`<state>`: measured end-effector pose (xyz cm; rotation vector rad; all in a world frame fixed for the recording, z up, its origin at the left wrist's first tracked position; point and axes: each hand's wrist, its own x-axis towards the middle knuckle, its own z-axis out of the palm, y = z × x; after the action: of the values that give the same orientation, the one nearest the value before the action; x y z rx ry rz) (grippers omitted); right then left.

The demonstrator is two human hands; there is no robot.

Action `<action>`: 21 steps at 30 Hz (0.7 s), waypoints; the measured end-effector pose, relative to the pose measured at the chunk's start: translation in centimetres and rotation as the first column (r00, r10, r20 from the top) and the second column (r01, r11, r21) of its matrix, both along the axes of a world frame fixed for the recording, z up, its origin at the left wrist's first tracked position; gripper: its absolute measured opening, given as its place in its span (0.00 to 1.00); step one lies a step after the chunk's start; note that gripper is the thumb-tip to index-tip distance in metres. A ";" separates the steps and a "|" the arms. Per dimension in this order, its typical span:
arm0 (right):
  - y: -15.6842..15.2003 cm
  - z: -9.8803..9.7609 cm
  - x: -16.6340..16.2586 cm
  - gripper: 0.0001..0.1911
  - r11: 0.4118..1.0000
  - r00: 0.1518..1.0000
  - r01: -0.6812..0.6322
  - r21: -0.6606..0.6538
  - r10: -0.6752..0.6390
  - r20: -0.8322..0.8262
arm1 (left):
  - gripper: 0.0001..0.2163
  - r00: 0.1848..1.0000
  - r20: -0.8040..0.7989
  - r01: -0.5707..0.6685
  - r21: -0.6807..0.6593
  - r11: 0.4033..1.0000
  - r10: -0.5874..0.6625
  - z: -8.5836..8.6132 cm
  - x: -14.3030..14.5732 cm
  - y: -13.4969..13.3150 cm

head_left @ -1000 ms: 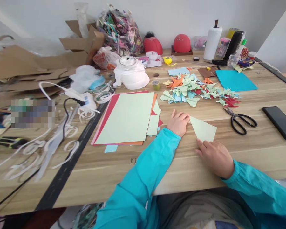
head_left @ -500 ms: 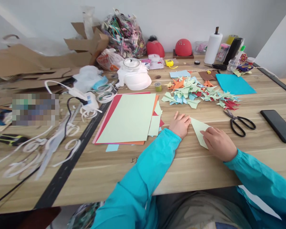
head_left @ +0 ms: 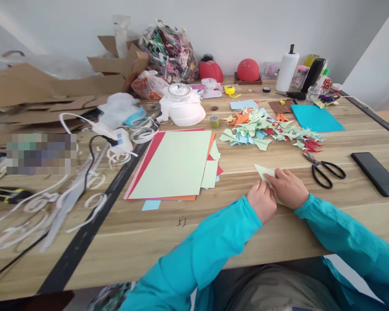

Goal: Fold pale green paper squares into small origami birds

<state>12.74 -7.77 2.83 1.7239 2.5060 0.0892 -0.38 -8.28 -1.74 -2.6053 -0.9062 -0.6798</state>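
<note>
A folded piece of pale green paper (head_left: pixel 262 170) lies on the wooden table, its pointed tip toward the upper left and much of it covered by both hands. My left hand (head_left: pixel 262 201) is closed at the paper's near left edge, fingers curled on it. My right hand (head_left: pixel 288 188) presses on the paper from the right, thumb and fingers together near its middle. Beyond the hands sits a heap of folded paper cranes (head_left: pixel 254 125) in green, orange, blue and red. To the left is a stack of coloured paper sheets (head_left: pixel 171 164), pale green on top.
Black-handled scissors (head_left: pixel 324 168) and a phone (head_left: pixel 374 173) lie on the right. A blue sheet (head_left: pixel 317 118) is behind them. Leftward are a power strip (head_left: pixel 119 140) and white cords. Cardboard (head_left: pixel 65 88) and a stuffed plastic bag (head_left: pixel 168 52) stand at the back.
My left hand has moved right and nearer from the paper's tip, curling at its near edge. My right hand has shifted slightly left and up. The view has tilted a little.
</note>
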 end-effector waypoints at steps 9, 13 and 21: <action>1.1 0.2 -1.9 0.23 0.997 0.989 0.072 0.016 -0.073 0.125 | 0.11 0.997 0.026 0.071 -0.077 0.994 -0.069 0.3 -0.3 -0.1; 2.0 0.5 -2.8 0.24 0.997 0.985 0.075 -0.027 -0.070 0.158 | 0.10 0.996 0.021 0.090 -0.093 0.992 -0.088 0.2 -0.2 -0.1; 3.3 0.4 -3.5 0.24 0.993 0.982 0.109 -0.048 -0.100 0.161 | 0.08 0.995 -0.016 0.099 -0.127 0.987 -0.102 0.4 -0.2 0.0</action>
<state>9.20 -4.49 3.18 1.7487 2.2797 0.1396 -0.57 -8.31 -1.36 -2.7811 -0.8406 -0.6361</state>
